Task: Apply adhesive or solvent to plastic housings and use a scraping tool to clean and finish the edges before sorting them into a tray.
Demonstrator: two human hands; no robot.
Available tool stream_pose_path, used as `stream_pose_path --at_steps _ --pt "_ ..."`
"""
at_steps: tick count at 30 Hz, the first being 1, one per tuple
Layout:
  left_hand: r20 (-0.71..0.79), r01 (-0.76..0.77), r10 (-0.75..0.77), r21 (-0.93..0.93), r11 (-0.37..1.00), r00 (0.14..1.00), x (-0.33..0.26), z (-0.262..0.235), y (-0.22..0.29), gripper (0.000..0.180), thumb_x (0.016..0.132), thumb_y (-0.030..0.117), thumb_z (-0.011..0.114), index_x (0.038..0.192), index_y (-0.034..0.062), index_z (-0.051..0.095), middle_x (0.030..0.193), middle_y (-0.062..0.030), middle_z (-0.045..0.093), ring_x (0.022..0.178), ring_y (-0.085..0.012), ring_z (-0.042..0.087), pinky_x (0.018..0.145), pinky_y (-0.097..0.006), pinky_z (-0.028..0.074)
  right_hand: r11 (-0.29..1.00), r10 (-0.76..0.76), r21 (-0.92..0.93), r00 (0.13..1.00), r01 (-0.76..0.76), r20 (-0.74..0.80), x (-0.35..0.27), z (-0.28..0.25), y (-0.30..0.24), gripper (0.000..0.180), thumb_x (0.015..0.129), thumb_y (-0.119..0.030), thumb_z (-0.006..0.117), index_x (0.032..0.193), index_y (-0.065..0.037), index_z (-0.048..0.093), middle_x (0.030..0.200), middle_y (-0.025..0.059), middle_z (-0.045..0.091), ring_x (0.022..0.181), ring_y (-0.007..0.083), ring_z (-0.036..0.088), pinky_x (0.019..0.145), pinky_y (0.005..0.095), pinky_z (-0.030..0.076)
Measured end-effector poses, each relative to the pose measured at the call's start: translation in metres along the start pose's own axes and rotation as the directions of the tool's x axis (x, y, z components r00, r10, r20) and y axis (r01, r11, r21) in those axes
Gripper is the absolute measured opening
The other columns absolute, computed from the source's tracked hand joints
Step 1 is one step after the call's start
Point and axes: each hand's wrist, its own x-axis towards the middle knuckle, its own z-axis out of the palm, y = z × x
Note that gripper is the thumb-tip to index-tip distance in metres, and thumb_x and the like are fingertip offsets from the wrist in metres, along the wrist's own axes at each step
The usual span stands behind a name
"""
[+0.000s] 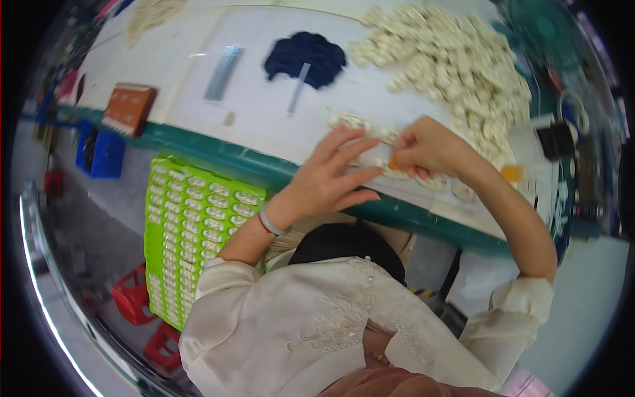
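Note:
My left hand (331, 175) hovers over the table's near edge, fingers spread and pointing right, with nothing seen in its grip. Close by, my right hand (430, 149) is closed in a pinch on a small orange piece (395, 163), blurred and partly hidden by the fingers. Around and beneath the hands lie several cream oval parts (350, 122), some near the left fingertips. A large heap of the same cream parts (436, 49) spreads beyond my right hand. Another orange piece (512, 173) rests to the right of my right forearm.
A bright green tray (153, 245) with rows of pale oval parts stands left of my lap. On the white tabletop (245, 129) are a dark blue pile (307, 58), a grey strip (223, 73), a thin stick (299, 89) and a brown box (129, 109). A green fan (546, 30) stands far right.

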Motion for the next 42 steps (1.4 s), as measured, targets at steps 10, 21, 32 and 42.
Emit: stream_pose_path --at_steps 10,21,32,42 --pt "0.022 -0.015 0.012 0.143 0.990 1.000 0.009 0.015 0.008 0.035 0.065 0.027 0.075 0.095 0.0144 0.064 0.122 -0.0080 0.052 0.111 -0.0265 0.046 0.098 -0.044 0.036 0.995 0.044 0.092 0.998 -0.047 0.033 -0.008 0.000 0.011 0.013 0.072 -0.008 0.061 0.072 0.005 0.061 0.054 0.0067 0.056 0.041 0.0089 0.049 0.039 0.0223 0.037" --pt "0.030 -0.002 -0.003 0.187 0.982 1.000 0.013 0.019 0.005 0.031 0.065 0.020 0.076 0.094 0.0153 0.064 0.118 -0.0076 0.054 0.106 -0.0270 0.048 0.096 -0.044 0.038 0.983 -0.055 0.172 0.995 0.069 -0.081 -0.013 0.009 0.027 0.014 0.075 -0.009 0.060 0.075 0.004 0.061 0.056 0.0082 0.058 0.041 0.0107 0.051 0.038 0.0239 0.039" --pt "0.147 0.094 -0.141 0.285 0.954 0.979 0.014 0.016 0.018 0.025 0.068 0.013 0.073 0.091 0.0122 0.062 0.122 -0.0117 0.047 0.115 -0.0318 0.039 0.102 -0.048 0.030 0.964 0.133 0.166 0.167 0.208 -0.977 -0.118 0.036 0.149 0.022 0.077 -0.006 0.068 0.097 -0.002 0.060 0.071 -0.0013 0.056 0.060 0.0050 0.050 0.052 0.0191 0.042" --pt "0.140 0.098 -0.159 0.367 0.925 0.977 0.013 0.019 0.031 0.032 0.068 0.013 0.073 0.098 0.0154 0.064 0.120 -0.0100 0.048 0.108 -0.0289 0.042 0.100 -0.049 0.031 0.912 0.062 0.132 0.188 0.389 -0.980 -0.091 -0.019 0.237 0.048 0.080 -0.005 0.061 0.123 0.003 0.042 0.115 0.0139 0.053 0.104 0.0184 0.053 0.094 0.0298 0.040"
